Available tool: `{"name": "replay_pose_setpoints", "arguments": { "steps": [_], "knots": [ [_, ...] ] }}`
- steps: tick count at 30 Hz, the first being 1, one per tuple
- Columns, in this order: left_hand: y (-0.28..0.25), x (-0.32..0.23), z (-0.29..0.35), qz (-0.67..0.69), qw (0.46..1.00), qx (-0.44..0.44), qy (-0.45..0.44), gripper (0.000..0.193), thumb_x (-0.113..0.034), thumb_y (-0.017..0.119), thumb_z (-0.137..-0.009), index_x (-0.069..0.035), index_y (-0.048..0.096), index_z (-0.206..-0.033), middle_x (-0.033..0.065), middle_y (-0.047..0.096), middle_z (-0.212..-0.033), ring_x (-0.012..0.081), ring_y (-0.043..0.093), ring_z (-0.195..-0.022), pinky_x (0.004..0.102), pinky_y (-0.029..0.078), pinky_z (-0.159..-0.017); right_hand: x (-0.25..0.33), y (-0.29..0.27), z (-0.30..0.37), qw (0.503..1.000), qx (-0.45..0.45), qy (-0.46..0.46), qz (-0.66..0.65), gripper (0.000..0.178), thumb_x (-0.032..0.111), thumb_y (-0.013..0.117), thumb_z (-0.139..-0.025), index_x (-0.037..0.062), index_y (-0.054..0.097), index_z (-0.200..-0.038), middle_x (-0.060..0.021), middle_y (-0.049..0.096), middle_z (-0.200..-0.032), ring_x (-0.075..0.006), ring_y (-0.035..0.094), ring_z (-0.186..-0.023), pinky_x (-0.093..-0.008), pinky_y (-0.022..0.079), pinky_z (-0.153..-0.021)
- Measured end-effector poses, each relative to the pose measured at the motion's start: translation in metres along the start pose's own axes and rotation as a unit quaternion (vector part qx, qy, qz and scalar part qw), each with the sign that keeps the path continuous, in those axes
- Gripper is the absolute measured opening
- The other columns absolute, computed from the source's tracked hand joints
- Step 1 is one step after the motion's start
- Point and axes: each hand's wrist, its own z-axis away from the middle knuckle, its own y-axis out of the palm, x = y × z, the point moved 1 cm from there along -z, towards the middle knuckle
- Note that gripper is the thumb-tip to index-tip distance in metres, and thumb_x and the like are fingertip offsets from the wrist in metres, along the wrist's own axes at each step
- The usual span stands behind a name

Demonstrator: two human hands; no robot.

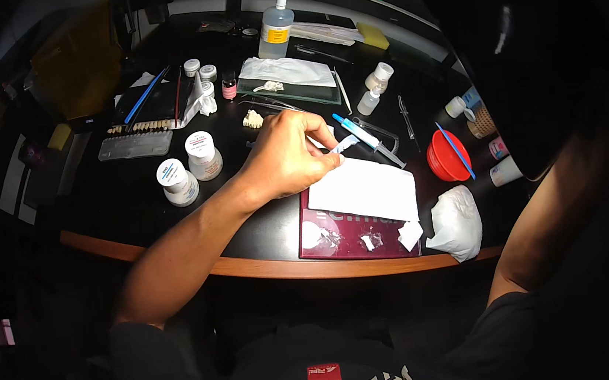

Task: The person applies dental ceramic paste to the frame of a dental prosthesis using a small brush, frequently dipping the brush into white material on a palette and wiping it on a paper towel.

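Note:
My left hand (pixel 287 156) reaches over the middle of the table, thumb and forefinger closed in a pinch. At its fingertips shows a pale crumpled strip (pixel 345 144), perhaps tissue. Just beyond lies a blue-and-clear syringe (pixel 367 139). Below the fingers, a folded white paper sheet (pixel 364 190) covers part of a dark red glossy plate (pixel 332 244), which has white smears and scraps on it. A small cream dental model piece (pixel 252 119) sits left of the hand. My right hand is hidden behind a large dark shape; only the right forearm shows.
Two white-lidded jars (pixel 203 155) stand at left. A clear bottle (pixel 276 30) is at the back. To the right are a red bowl (pixel 448 154) with a blue stick and a crumpled white tissue (pixel 456 222). The dark shape (pixel 519 41) overhangs the right side.

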Motion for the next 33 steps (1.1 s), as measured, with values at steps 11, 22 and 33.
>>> {"name": "replay_pose_setpoints", "arguments": {
  "steps": [11, 22, 33],
  "knots": [
    [-0.002, -0.01, -0.003, -0.009, 0.999, 0.022, -0.037, 0.016, -0.008, 0.084, -0.077, 0.003, 0.073, -0.084, 0.0102, 0.074, -0.084, 0.0146, 0.071, -0.075, 0.0269, 0.058, -0.07, -0.021, 0.001, 0.034, 0.991, -0.112, 0.009, -0.069, 0.041, 0.039, 0.075, -0.09, 0.0045, 0.068, -0.11, -0.0062, 0.067, -0.096, -0.015, 0.063, -0.088, -0.0304, 0.05, -0.076],
    [-0.001, -0.001, -0.005, 0.244, 0.958, 0.124, -0.081, 0.038, -0.003, 0.084, -0.077, 0.004, 0.068, -0.111, 0.0129, 0.074, -0.09, 0.0175, 0.073, -0.082, 0.0315, 0.059, -0.079, -0.043, -0.111, 0.086, 0.998, -0.068, 0.007, 0.007, 0.051, 0.039, 0.031, -0.111, 0.0041, 0.058, -0.136, -0.0232, 0.061, -0.131, -0.0312, 0.066, -0.114, -0.042, 0.05, -0.104],
    [0.008, -0.008, 0.001, 0.261, 0.95, 0.111, -0.132, 0.039, 0.003, 0.079, -0.081, 0.006, 0.061, -0.115, 0.0124, 0.074, -0.087, 0.014, 0.073, -0.075, 0.0243, 0.057, -0.065, -0.098, -0.053, 0.247, 0.944, -0.164, 0.287, -0.016, 0.053, 0.038, 0.029, -0.111, -0.0038, 0.052, -0.135, -0.0206, 0.066, -0.119, -0.0228, 0.064, -0.096, -0.0334, 0.049, -0.093]
  ]
}}
